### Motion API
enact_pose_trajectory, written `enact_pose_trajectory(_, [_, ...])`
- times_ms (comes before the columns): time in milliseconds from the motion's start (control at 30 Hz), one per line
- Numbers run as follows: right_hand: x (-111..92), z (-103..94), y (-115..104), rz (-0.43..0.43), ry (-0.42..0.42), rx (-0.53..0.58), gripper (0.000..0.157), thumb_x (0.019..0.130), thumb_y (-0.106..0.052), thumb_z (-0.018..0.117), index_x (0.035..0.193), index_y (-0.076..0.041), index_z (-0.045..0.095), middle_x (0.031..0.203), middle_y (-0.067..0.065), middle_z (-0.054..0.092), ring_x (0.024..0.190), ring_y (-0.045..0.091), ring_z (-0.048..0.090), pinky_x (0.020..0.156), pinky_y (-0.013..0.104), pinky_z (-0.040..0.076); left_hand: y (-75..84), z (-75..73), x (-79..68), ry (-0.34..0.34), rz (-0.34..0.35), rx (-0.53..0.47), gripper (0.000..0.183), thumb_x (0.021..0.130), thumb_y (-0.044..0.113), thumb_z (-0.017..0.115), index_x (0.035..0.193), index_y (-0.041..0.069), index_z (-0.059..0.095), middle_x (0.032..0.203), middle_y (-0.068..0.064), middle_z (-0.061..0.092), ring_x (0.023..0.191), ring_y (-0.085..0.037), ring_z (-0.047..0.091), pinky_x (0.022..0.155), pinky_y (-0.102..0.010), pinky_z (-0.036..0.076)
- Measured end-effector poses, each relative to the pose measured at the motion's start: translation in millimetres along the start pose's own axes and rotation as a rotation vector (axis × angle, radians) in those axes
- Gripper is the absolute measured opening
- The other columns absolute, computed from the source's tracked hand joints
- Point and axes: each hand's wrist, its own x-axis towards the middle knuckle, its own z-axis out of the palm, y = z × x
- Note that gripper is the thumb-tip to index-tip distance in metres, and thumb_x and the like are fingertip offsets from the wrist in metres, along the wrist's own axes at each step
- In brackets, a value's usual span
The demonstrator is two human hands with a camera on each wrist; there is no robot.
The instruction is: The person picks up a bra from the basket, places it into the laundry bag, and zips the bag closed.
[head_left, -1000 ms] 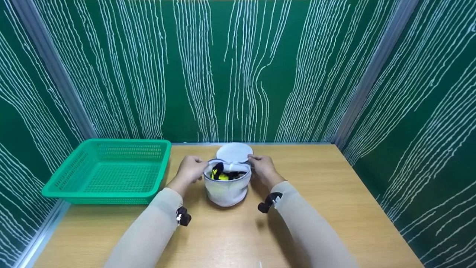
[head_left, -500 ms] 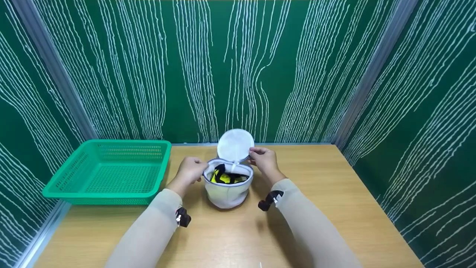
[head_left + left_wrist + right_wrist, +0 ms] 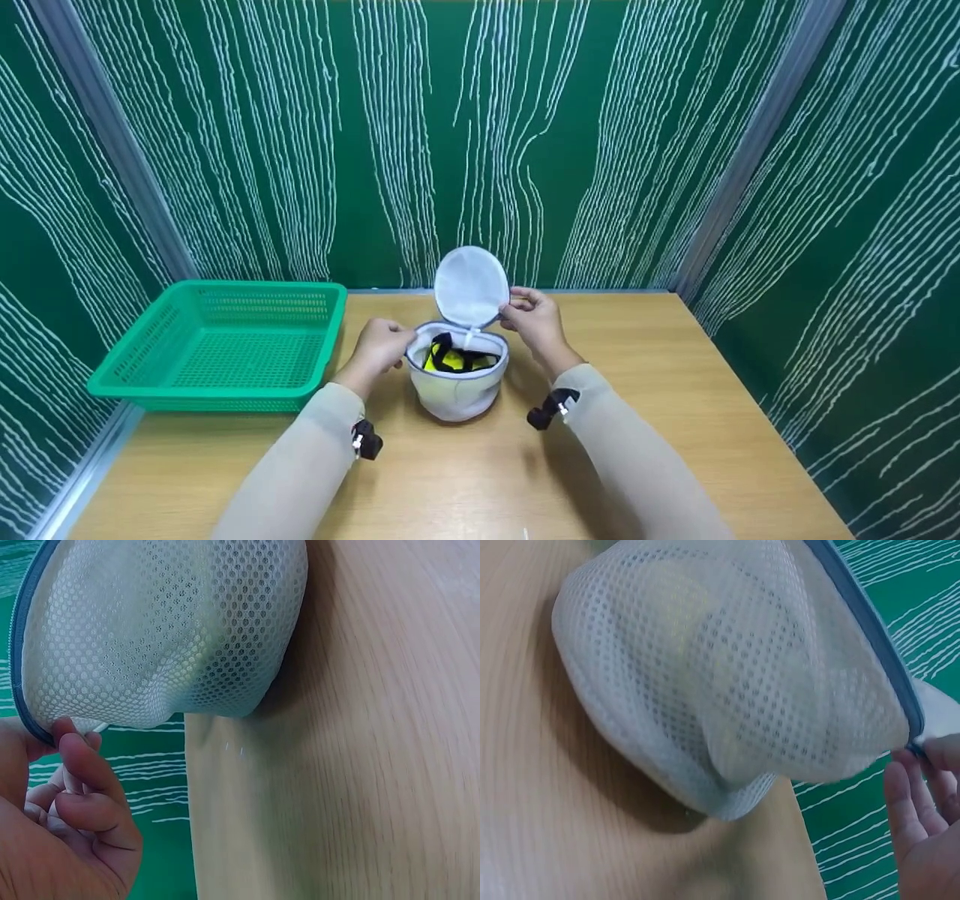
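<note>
A white mesh laundry bag (image 3: 454, 397) with a blue-grey zip rim stands on the table, its round lid (image 3: 471, 286) raised at the back. Inside lies a black and yellow item (image 3: 457, 358), partly hidden by the rim. My left hand (image 3: 381, 346) pinches the rim on the left side; the left wrist view shows thumb and forefinger on the zip edge of the mesh bag (image 3: 150, 630). On the other side my right hand (image 3: 536, 322) pinches the lid's lower right edge. In the right wrist view those fingertips (image 3: 909, 757) are close by the zip's end.
A green plastic basket (image 3: 217, 401) with slotted walls stands on the left of the wooden table (image 3: 660, 450). Green panels (image 3: 480, 150) with white wavy lines rise behind and at both sides, joined by grey posts (image 3: 739, 165).
My right hand has lifted the lid from lying back to nearly upright, showing more of the black and yellow item. The left hand keeps its hold on the rim.
</note>
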Motion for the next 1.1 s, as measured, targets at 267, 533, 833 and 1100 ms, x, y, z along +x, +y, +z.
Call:
enact_pose_trajectory(267, [-1.0,-10.3,5.3,-0.014,-0.057,-0.034,0.018,0.102,0.002,0.079,0.120,0.001,0.080,0.105,0.010,0.080,0.087,0.015,0.081,0.085,0.030,0.070,-2.8,0.9,-1.8,0.000,-0.014,-0.029,0.020,0.104,0.023,0.069,0.105,0.008,0.082,0.083,-0.003,0.068,0.067,-0.017,0.061,0.055,-0.026,0.043])
enact_pose_trajectory(533, [-3.7,-12.6,-1.4,-0.067,-0.117,-0.008,0.014,0.100,0.006,0.080,0.113,0.002,0.078,0.104,0.009,0.082,0.089,0.015,0.082,0.084,0.030,0.070,-4.9,3.4,2.3,0.021,0.000,-0.068,0.016,0.102,0.017,0.069,0.100,0.004,0.079,0.081,-0.002,0.066,0.055,-0.014,0.057,0.049,-0.024,0.042])
enact_pose_trajectory(833, [-7.9,-16.7,-6.2,-0.103,-0.179,-0.087,0.009,0.101,0.001,0.082,0.110,-0.001,0.080,0.107,0.008,0.083,0.097,0.018,0.082,0.087,0.031,0.070,-6.7,2.5,1.2,0.024,0.008,-0.073,0.017,0.104,0.018,0.071,0.099,0.003,0.078,0.087,-0.005,0.068,0.057,-0.015,0.058,0.051,-0.024,0.044])
enact_pose_trajectory(1100, [-13.1,-22.1,-6.7,-0.160,-0.232,-0.178,0.008,0.100,0.002,0.081,0.102,-0.006,0.082,0.103,0.007,0.084,0.095,0.018,0.082,0.087,0.030,0.070,-9.3,3.2,1.5,0.036,0.016,-0.091,0.019,0.101,0.016,0.070,0.104,0.000,0.080,0.091,-0.007,0.070,0.063,-0.019,0.063,0.056,-0.029,0.049])
